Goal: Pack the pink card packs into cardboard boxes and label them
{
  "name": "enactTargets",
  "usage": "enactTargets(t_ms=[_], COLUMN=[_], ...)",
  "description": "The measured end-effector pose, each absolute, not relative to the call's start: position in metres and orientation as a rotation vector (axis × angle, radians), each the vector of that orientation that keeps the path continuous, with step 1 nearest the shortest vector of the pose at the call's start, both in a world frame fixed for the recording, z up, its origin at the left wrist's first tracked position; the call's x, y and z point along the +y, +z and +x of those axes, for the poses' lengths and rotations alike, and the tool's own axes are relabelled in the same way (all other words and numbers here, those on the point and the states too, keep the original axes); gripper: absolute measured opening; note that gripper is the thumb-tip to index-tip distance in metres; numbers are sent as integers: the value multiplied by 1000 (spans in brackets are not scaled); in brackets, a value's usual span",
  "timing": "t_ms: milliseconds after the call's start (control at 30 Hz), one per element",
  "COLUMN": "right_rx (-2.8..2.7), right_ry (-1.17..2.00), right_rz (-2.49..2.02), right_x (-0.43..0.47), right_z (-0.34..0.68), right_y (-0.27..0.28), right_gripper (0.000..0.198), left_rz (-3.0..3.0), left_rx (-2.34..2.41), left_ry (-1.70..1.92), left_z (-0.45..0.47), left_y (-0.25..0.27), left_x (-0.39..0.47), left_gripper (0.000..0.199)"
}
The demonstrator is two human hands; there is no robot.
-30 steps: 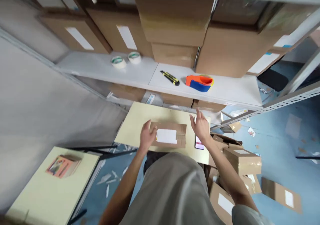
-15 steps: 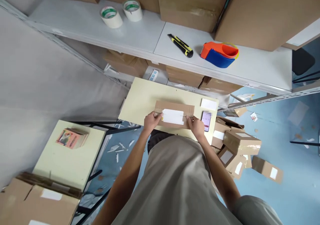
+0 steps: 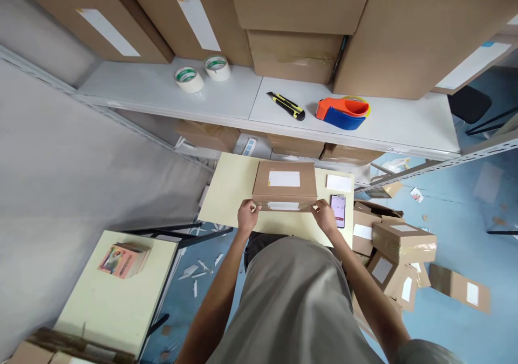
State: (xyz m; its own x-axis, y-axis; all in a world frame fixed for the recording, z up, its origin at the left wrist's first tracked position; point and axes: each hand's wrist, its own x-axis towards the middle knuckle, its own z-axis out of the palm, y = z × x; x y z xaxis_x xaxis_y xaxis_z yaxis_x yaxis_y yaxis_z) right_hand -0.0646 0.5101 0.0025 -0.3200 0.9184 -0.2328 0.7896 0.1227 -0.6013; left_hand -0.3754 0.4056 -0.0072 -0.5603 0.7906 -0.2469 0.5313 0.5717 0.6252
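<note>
A closed cardboard box (image 3: 285,193) rests on the pale yellow table (image 3: 230,183). One white label (image 3: 284,178) is on its upper face and another white label (image 3: 283,206) on the side towards me, where clear tape also shows. At the box's lower left front corner, my left hand (image 3: 247,216) is closed with thumb and fingertips pinching. My right hand (image 3: 324,217) pinches at the opposite front corner in the same way. Beside my right hand lies a phone (image 3: 338,211) with its screen lit, and behind that a white card or small stack of labels (image 3: 339,183).
On the grey shelf (image 3: 234,102) sit two tape rolls (image 3: 189,80), a yellow-black utility knife (image 3: 286,105) and an orange-blue tape dispenser (image 3: 343,112), before large cartons (image 3: 297,56). Several boxes (image 3: 404,242) pile up at right. A side table (image 3: 109,299) at left holds small booklets or packs (image 3: 124,260).
The box has turned: a labelled face that was hidden is now up, and the label formerly on top faces me. Both hands have stayed at its two ends. The view has tilted up.
</note>
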Motion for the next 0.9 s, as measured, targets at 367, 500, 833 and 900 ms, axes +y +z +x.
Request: enactTargets(t_ms=[367, 500, 833, 900], right_rx=[-2101, -1931, -1650, -1610], right_ry=[1204, 1155, 1054, 1031], right_rz=[-1814, -1921, -2205, -2218], right_x=[482, 473, 440, 432], right_z=[-83, -79, -84, -82], right_y=[-33, -29, 21, 30], right_gripper=[39, 43, 37, 37], left_rz=[928, 1014, 1325, 1380], left_rx=[2197, 2196, 1829, 1697], left_ry=[634, 797, 1013, 1038], left_z=[-403, -430, -446, -436], left_y=[-31, -22, 26, 34], left_x=[385, 384, 451, 465], left_gripper=[46, 53, 49, 51])
